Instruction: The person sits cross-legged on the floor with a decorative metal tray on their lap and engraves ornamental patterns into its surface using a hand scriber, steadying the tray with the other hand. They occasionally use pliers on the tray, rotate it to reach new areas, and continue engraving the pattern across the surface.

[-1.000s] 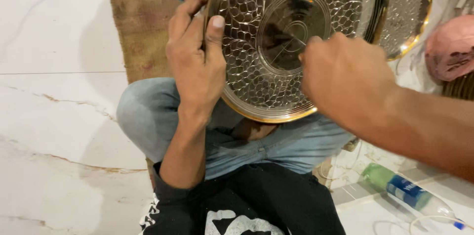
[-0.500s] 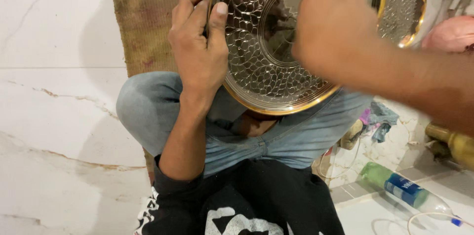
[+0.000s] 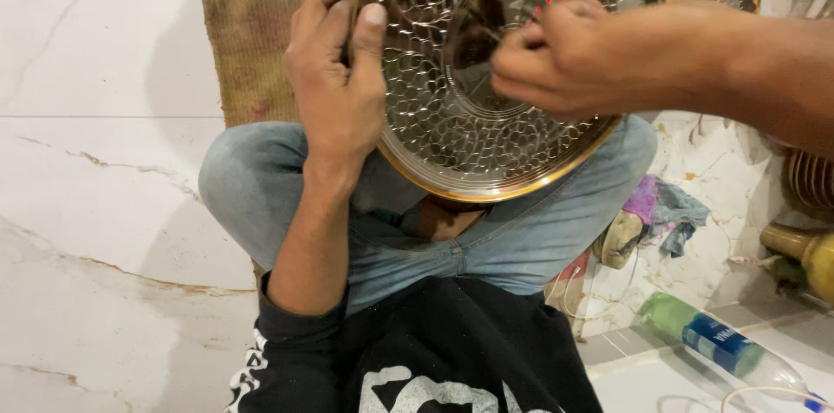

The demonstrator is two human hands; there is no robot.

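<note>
left hand (image 3: 337,92) clenched, thumb up; right hand (image 3: 569,57) fingers pinched.

A white marble floor (image 3: 95,204) veined in brown is seen. A worn brown mat (image 3: 248,48) is spread on it; well right of the mat, crumpled cloths (image 3: 660,209) and a green-tinted plastic bottle (image 3: 721,345) are laid.

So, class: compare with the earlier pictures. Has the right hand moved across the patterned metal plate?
Yes. The right hand has moved left and slightly up across the metal plate, from its right rim to over its centre. The left hand grips the plate's left rim.
</note>
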